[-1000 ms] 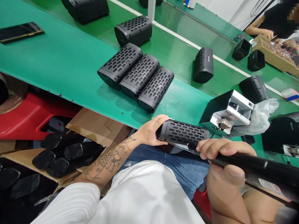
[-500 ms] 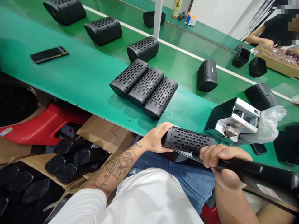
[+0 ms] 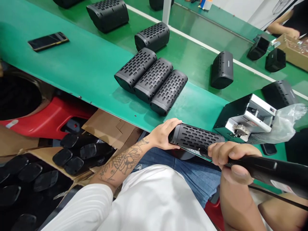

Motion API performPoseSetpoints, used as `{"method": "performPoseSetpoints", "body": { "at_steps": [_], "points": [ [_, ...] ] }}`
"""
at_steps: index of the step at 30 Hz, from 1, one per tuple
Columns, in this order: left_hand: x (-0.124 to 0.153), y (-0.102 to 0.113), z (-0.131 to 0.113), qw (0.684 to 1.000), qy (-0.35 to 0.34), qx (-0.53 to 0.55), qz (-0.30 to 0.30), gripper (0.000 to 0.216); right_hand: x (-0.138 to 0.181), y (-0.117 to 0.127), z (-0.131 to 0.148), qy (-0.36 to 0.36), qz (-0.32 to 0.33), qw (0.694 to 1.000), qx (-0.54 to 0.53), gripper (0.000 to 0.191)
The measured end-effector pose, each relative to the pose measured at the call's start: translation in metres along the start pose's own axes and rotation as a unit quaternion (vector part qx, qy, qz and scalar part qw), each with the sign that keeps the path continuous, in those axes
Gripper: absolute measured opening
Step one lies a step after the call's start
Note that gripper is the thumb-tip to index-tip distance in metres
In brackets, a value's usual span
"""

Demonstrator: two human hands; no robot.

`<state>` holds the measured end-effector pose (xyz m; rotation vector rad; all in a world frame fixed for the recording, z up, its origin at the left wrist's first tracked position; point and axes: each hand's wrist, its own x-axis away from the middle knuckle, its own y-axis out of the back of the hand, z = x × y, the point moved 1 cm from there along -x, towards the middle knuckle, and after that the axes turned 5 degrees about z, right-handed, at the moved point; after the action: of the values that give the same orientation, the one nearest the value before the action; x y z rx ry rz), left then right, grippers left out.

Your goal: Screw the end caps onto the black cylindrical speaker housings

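My left hand [image 3: 166, 134] grips the end of a black slotted housing [image 3: 198, 135] at the near table edge, thumb and fingers around it. My right hand [image 3: 233, 157] is closed around a black electric screwdriver [image 3: 264, 166], which lies nearly level. The screwdriver's front end meets the near right side of the housing; its bit and any screw there are too small to make out. Just beyond my left hand, three similar housings [image 3: 154, 78] lie side by side on the green table [image 3: 79, 67].
A screw feeder [image 3: 247, 118] stands at right beside a clear plastic bag [image 3: 286, 125]. More housings [image 3: 152, 36] sit along the far strip. A phone [image 3: 48, 41] lies at left. Boxes of black parts [image 3: 45, 179] and a red stool [image 3: 53, 120] are below. Another person's hand [image 3: 292, 33] is at upper right.
The view has tilted slightly, so the table things appear higher and the right-hand ones farther right. Both hands keep their hold, with the screwdriver still against the housing.
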<state>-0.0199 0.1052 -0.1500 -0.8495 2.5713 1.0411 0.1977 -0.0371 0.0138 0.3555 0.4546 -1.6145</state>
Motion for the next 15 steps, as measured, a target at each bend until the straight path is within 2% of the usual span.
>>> {"method": "performPoseSetpoints", "body": {
  "at_steps": [2, 4, 6, 7, 8, 10, 11, 13, 15],
  "points": [
    [0.0, 0.001, 0.0, 1.0, -0.006, -0.002, -0.002, 0.127, 0.002, 0.007, 0.006, -0.005, -0.04, 0.999, 0.011, 0.022],
    [-0.001, 0.002, -0.001, 1.0, -0.016, -0.005, -0.006, 0.125, 0.0, 0.026, 0.015, 0.011, -0.08, 0.996, 0.036, 0.027],
    [-0.001, 0.003, -0.002, 0.999, -0.032, -0.012, -0.014, 0.125, -0.007, 0.056, 0.024, 0.075, -0.161, 0.98, 0.089, 0.03],
    [-0.002, 0.003, -0.002, 0.999, -0.041, -0.017, -0.018, 0.126, -0.013, 0.073, 0.027, 0.115, -0.217, 0.961, 0.126, 0.028],
    [-0.002, 0.003, -0.002, 0.998, -0.048, -0.021, -0.022, 0.127, -0.019, 0.089, 0.027, 0.16, -0.294, 0.926, 0.173, 0.026],
    [-0.001, 0.003, -0.002, 0.998, -0.056, -0.027, -0.029, 0.129, -0.031, 0.119, 0.021, 0.198, -0.415, 0.85, 0.257, 0.022],
    [-0.001, 0.003, -0.001, 0.998, -0.056, -0.03, -0.031, 0.129, -0.036, 0.13, 0.014, 0.196, -0.453, 0.822, 0.284, 0.02],
    [-0.001, 0.003, 0.0, 0.997, -0.06, -0.035, -0.033, 0.129, -0.041, 0.146, 0.0, 0.17, -0.478, 0.806, 0.305, 0.02],
    [0.0, 0.003, 0.0, 0.997, -0.062, -0.042, -0.032, 0.129, -0.04, 0.153, -0.013, 0.145, -0.473, 0.815, 0.303, 0.024]
  ]
}}
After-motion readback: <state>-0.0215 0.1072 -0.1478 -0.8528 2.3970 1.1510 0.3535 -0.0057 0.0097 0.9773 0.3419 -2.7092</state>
